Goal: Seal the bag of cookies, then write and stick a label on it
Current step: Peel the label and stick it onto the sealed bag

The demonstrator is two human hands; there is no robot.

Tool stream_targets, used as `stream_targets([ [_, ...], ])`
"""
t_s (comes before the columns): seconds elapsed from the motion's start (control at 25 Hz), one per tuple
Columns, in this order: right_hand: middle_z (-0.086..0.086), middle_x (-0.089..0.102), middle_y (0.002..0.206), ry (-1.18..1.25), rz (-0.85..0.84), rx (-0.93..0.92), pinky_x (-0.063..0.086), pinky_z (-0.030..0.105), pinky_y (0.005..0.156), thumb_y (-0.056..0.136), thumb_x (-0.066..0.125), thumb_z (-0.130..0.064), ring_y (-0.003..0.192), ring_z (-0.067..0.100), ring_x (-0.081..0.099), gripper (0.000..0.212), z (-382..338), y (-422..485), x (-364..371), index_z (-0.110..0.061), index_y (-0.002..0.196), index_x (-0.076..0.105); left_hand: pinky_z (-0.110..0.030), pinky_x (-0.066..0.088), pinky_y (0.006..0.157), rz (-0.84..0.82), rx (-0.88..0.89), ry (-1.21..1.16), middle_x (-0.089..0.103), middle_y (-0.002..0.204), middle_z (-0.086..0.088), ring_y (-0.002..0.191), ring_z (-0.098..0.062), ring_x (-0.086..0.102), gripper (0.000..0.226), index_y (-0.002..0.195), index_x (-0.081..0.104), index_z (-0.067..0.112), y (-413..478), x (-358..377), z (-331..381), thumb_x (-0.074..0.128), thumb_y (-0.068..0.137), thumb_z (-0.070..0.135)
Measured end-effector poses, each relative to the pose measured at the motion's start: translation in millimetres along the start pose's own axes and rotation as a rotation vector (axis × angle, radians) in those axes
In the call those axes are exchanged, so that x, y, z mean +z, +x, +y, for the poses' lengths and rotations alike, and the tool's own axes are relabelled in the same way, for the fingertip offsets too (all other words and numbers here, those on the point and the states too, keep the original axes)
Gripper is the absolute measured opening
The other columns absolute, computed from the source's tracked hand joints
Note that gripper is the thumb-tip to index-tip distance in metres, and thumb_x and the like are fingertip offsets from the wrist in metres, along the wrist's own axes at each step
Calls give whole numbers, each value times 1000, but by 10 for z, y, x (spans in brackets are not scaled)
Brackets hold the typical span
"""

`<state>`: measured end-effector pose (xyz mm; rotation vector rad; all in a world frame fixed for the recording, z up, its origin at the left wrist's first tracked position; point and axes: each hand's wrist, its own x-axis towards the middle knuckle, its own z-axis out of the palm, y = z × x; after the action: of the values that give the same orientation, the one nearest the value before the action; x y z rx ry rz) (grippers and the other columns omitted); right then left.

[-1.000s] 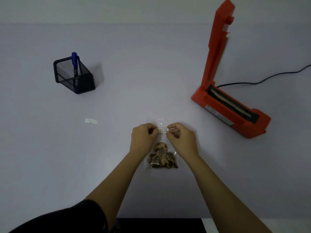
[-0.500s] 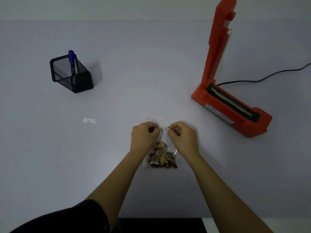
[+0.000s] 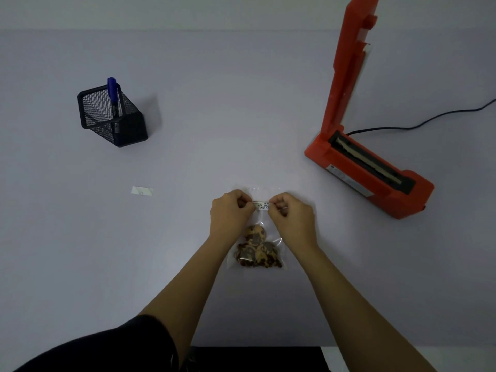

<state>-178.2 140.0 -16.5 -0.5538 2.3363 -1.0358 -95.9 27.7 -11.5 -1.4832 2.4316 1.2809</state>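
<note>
1. Cookies (image 3: 255,247), round and tan with dark chips, sat heaped in the near end of a small clear plastic bag (image 3: 264,223). The bag lay flat on the pale lilac worktop (image 3: 214,103), straight in front of me between my forearms.
2. My left hand (image 3: 230,218) rested over the bag's upper left part. Its fingers (image 3: 245,203) were curled in, pinching the left end of a narrow white paper label (image 3: 261,205) that carried small dark handwriting.
3. My right hand (image 3: 292,218) did the same over the upper right part, with its fingers (image 3: 277,206) curled and pinching the label's right end.
4. The label ran level between my two hands, across the bag just below its far edge. I could not tell whether it was stuck down.
5. Well to my right stood an orange heat sealer (image 3: 370,167) with its arm raised upright and its sealing strip bare. A black cable (image 3: 418,122) ran from behind it toward the right edge.
6. Far off to my left, a black wire-mesh pen holder (image 3: 118,127) held a blue pen (image 3: 112,93) standing on end.
7. A small white scrap of paper (image 3: 142,191) lay flat on the worktop to the left of the bag, apart from both the bag and the holder.
8. A black sleeve (image 3: 107,345) covered my left upper arm.
</note>
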Motion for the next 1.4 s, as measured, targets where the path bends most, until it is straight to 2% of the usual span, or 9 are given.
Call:
stream_targets([
  [0.24,2,66,76,-132,40,-140,55,37,60,82,63,-12,66,16,61,2,28,-6,96,-13,83,65,-27,50,62,44,28,29,68,72,-1,66,-16,61,8,82,67,11,-45,33,26,59,82,14],
  [0.4,6,64,81,-233,78,-266,54,40,62,81,62,-7,70,21,59,5,59,1,150,-9,86,63,-32,48,60,81,133,124,65,72,-6,63,-21,58,7,81,62,6,-59,92,8,57,81,10],
  [0.56,6,64,99,-260,84,-341,46,28,81,84,62,-14,90,21,57,18,157,-15,73,-8,102,62,-32,46,58,137,328,175,63,82,-12,70,-25,58,15,95,62,1,-71,109,-132,61,81,6],
  [0.68,5,64,109,-309,20,-406,47,36,86,84,57,-17,99,20,58,28,245,-56,-18,-12,111,60,-28,46,62,133,597,261,60,84,-14,71,-25,55,27,109,64,3,-80,61,-369,57,83,5],
  [0.8,5,58,124,-475,-62,-451,41,41,91,87,51,-18,114,22,52,37,313,-106,-63,-23,123,56,-28,45,66,89,783,412,61,94,-16,77,-27,53,34,117,65,9,-59,6,-564,46,90,17],
  [0.92,9,56,127,-600,-103,-479,42,42,88,85,48,-20,113,27,53,39,317,-111,-82,-26,122,57,-29,47,66,58,773,405,61,97,-18,77,-28,54,35,113,67,9,-41,-4,-572,43,90,20],
  [1.04,6,57,126,-578,-91,-460,42,40,89,87,41,-26,113,24,53,38,288,-101,-79,-23,120,58,-26,43,69,51,660,295,59,95,-16,76,-28,56,36,109,69,7,-38,9,-511,45,85,20],
  [1.16,2,57,125,-571,-67,-443,44,40,89,87,45,-24,113,19,52,35,284,-107,-60,-21,120,56,-28,48,66,34,558,213,58,94,-15,77,-28,58,39,110,68,8,-43,-5,-477,44,83,23],
  [1.4,6,57,124,-650,-75,-455,44,39,86,86,41,-24,111,24,53,40,261,-99,-40,-22,124,54,-29,48,65,26,651,337,57,91,-19,73,-30,57,39,113,66,5,-36,-24,-482,44,84,20],
])
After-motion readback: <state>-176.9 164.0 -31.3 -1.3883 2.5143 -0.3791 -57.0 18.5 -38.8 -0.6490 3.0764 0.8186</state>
